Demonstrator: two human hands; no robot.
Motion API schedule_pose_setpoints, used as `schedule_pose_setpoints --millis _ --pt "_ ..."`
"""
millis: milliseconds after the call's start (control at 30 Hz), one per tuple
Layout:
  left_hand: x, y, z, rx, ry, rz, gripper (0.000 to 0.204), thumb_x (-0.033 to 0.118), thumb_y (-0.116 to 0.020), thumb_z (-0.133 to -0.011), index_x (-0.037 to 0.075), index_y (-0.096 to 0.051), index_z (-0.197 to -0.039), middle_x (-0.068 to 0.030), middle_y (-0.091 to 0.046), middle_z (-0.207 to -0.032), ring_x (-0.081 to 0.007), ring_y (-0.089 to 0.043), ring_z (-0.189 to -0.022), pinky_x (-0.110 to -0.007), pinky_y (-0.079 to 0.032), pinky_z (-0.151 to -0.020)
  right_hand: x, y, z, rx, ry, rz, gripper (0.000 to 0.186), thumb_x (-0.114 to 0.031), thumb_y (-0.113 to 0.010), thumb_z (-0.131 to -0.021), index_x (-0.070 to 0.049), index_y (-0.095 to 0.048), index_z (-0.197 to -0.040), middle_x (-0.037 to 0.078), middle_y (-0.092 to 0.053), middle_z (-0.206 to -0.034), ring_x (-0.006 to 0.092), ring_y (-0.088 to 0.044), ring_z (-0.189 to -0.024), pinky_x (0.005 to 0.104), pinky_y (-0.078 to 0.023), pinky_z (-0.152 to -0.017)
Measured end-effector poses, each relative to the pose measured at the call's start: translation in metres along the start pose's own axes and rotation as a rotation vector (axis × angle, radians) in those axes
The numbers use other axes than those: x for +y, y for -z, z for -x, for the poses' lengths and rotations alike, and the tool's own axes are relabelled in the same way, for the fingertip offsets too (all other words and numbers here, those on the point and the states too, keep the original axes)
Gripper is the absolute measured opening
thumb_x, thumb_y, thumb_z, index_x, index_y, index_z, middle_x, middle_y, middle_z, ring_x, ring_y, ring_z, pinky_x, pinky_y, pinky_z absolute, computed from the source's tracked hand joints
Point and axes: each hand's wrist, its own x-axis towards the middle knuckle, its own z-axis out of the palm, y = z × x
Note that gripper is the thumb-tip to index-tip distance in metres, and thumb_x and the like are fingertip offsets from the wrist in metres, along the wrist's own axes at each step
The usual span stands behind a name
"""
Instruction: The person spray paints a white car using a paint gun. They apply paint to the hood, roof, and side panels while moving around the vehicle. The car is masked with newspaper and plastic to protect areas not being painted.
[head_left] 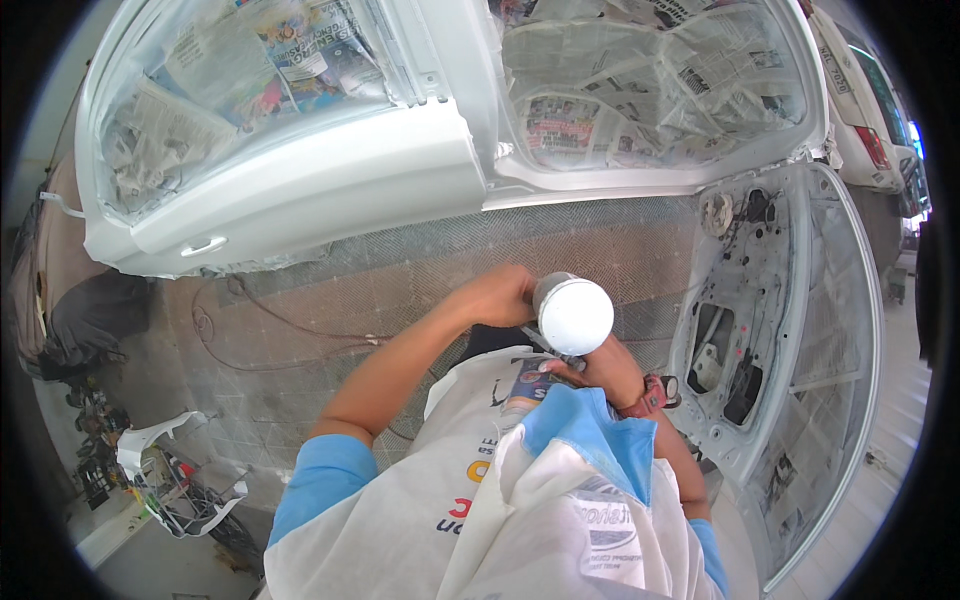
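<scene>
In front of my chest is a paint spray gun, its round cup with a white top (575, 317) seen from above. Some of the metal body shows beneath the cup, and the rest is hidden. My left hand (503, 294) is closed at the cup's left side, its fingertips partly out of sight. On the near right side, my right hand (607, 372) is closed around the gun below the cup. A red watch (655, 395) is on that wrist.
White car doors (330, 205) with newspaper-masked windows (650, 90) stand across the far side. Another masked door (800, 330) stands at the right, its inner panel exposed. A thin hose (290, 350) loops over the floor. Dark clutter (95, 440) and a white-framed part (165, 440) lie lower left.
</scene>
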Motion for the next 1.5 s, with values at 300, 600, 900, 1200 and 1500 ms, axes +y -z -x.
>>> schedule_pose_setpoints --millis 300,600,900,1200,1500 --pt "-0.016 0.002 0.038 -0.005 0.037 0.074 0.025 0.02 -0.075 -0.081 -0.004 -0.075 -0.089 -0.0269 -0.071 -0.082 -0.0387 -0.07 -0.075 -0.046 -0.054 -0.069 -0.003 -0.027 -0.012 -0.104 0.063 -0.049 0.059 -0.045 -0.078 -0.09 -0.006 -0.066 -0.132 0.023 -0.067 -0.127 0.0443 -0.063 -0.116 0.0485 -0.052 -0.1" --pt "-0.057 0.049 0.048 0.377 0.023 0.687 0.035 0.026 -0.062 -0.105 0.003 -0.069 -0.13 -0.0111 -0.073 -0.125 -0.0186 -0.067 -0.114 -0.034 -0.05 -0.104 -0.029 0.015 -0.062 0.037 -0.009 -0.033 0.053 -0.031 -0.071 -0.096 -0.002 -0.062 -0.14 0.025 -0.064 -0.134 0.0392 -0.061 -0.129 0.0454 -0.047 -0.108" --pt "0.025 -0.036 -0.013 0.231 -0.38 1.066 0.03 0.016 -0.061 -0.106 0.003 -0.066 -0.133 -0.0066 -0.071 -0.124 -0.0125 -0.067 -0.102 -0.027 -0.053 -0.093 -0.064 0.068 -0.132 0.464 -0.183 -0.291 0.056 -0.046 -0.054 -0.109 0.007 -0.065 -0.123 0.008 -0.065 -0.084 0.0111 -0.059 -0.067 0.0276 -0.049 -0.059" --pt "0.06 -0.01 -0.062 0.502 -0.488 0.966 0.022 0.013 -0.07 -0.101 -0.002 -0.071 -0.117 0.001 -0.07 -0.096 -0.0045 -0.061 -0.09 -0.024 -0.051 -0.081 -0.097 0.092 -0.165 0.628 -0.119 -0.432 0.057 -0.052 -0.054 -0.108 0.003 -0.064 -0.106 -0.001 -0.054 -0.071 0.0048 -0.043 -0.051 0.0237 -0.035 -0.043" --pt "0.089 0.048 -0.069 0.486 -0.615 0.957 0.025 0.008 -0.071 -0.099 -0.008 -0.071 -0.12 -0.005 -0.076 -0.099 -0.0073 -0.068 -0.092 -0.025 -0.056 -0.084 -0.123 0.119 -0.175 0.843 -0.029 -0.384 0.056 -0.052 -0.05 -0.109 0.001 -0.066 -0.103 0.005 -0.065 -0.087 0.0101 -0.053 -0.061 0.0271 -0.042 -0.049"
